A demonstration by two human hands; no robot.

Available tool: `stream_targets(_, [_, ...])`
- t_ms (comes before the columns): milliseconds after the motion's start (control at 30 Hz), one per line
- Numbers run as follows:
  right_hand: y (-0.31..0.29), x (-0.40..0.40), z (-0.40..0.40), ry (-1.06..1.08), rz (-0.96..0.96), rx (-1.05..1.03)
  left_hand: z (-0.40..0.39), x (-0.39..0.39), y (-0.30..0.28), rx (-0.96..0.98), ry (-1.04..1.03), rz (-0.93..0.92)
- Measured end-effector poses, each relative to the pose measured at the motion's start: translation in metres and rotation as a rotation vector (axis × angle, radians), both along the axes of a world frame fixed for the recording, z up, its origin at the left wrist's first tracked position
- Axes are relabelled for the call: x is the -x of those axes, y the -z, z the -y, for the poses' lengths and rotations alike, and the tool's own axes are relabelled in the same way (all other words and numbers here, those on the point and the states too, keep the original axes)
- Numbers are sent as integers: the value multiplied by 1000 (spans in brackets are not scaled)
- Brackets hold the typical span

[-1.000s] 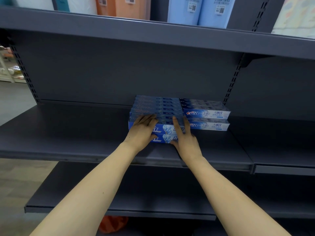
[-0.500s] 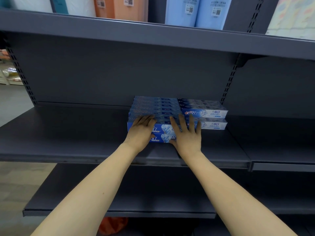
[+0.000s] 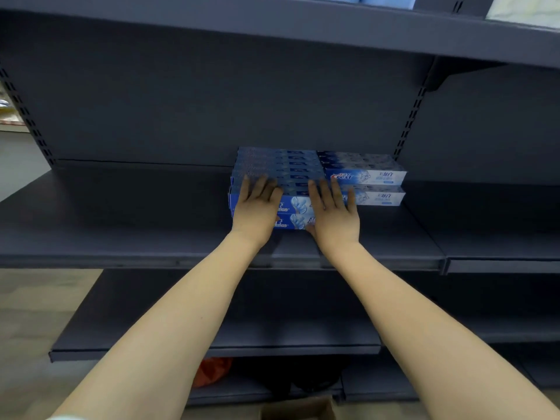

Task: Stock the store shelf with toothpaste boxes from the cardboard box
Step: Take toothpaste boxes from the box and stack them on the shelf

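A stack of dark blue toothpaste boxes [image 3: 277, 165] sits two layers high on the middle grey shelf [image 3: 136, 231]. Right beside it stands a lower, shorter stack of white-and-blue toothpaste boxes [image 3: 365, 177]. My left hand [image 3: 256, 209] lies flat with straight fingers on the front left of the blue stack. My right hand [image 3: 331, 213] lies flat with spread fingers on its front right end, thumb at the lower front face. A corner of the cardboard box [image 3: 298, 409] shows at the bottom edge, on the floor.
The upper shelf [image 3: 303, 28] overhangs close above and carries blue packs. A lower shelf [image 3: 212, 344] juts out beneath my arms. An orange bag [image 3: 212, 371] lies under it. Slotted uprights [image 3: 409, 122] flank the bay.
My right hand has spread its fingers flat over the stack's right end. The view has tilted down a little, bringing the cardboard box corner in. The boxes have barely shifted.
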State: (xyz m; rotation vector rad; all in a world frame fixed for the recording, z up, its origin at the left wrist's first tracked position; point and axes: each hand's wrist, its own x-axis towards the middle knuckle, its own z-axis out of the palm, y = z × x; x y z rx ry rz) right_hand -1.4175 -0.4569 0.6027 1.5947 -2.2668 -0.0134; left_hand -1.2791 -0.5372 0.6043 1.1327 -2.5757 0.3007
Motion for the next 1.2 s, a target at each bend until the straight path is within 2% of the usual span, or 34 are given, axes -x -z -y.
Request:
stream_targets(67, [2, -8, -8, 2, -11, 106, -7, 1, 3, 42, -25, -3])
stream_targets(167, [21, -15, -26, -23, -36, 311, -26, -2, 17, 119, 40, -185])
stream_targets(267, [46, -19, -56, -6, -17, 359, -57, 0, 43, 82, 195, -348])
stream_targets(333, [68, -21, -80, 31, 10, 364, -82, 1, 64, 39, 270, -360])
stream_targets(467, [115, -27, -136, 152, 63, 246, -125, 0, 119, -55, 406, -249])
stream_targets(633, [171, -31, -201, 249, 171, -2, -168, -11, 177, -206, 432, -58])
stream_targets(733, [203, -35, -227, 238, 251, -159, -185, -21, 208, -282, 423, 15])
stream_targets(967, [280, -33, -253, 133, 427, -374, -219, -25, 278, -512, 338, 177])
stream_targets(1200, [403, -14, -252, 70, 584, -500, -229, -13, 401, -615, 268, 245])
